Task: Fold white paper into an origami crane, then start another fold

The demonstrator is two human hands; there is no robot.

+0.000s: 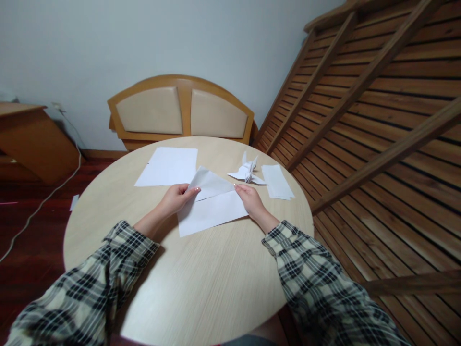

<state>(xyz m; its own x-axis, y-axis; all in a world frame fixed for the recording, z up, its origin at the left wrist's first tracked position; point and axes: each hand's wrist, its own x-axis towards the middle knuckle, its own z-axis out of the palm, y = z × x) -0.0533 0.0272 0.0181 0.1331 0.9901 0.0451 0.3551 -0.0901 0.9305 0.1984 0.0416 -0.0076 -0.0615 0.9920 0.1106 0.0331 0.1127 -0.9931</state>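
Observation:
A white sheet of paper lies on the round light-wood table, its far part folded over toward me. My left hand grips the sheet's left edge, fingers curled on the folded flap. My right hand pinches the right end of the fold. Both arms wear plaid sleeves. A folded white paper crane stands just beyond my right hand, apart from it.
A flat white sheet lies at the table's far left. A small white paper strip rests right of the crane. A wooden chair stands behind the table. A slatted wooden frame leans at the right. A cable runs over the dark floor.

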